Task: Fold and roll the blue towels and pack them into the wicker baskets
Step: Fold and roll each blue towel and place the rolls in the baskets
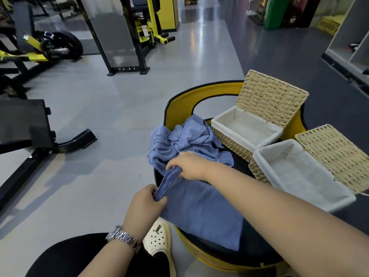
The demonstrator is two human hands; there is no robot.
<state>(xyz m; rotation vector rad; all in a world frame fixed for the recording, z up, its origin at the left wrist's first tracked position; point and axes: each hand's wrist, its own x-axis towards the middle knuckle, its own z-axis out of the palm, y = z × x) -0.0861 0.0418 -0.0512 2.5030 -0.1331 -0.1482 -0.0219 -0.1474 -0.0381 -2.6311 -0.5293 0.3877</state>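
A blue towel (201,212) lies flat on a round black and yellow padded seat (257,254), with its left edge rolled up. My left hand (145,204) pinches the near end of that roll. My right hand (187,166) grips its far end. Behind my right hand lies a crumpled heap of blue towels (183,140). Two wicker baskets with white liners stand to the right, lids tipped open: the far basket (245,128) and the near basket (299,174). Both are empty inside.
Black and yellow gym machines (50,48) stand to the left and behind on a grey floor. A bench frame (30,136) reaches in at left. My white clog (159,236) rests by the seat's base. White shelving (351,45) is at far right.
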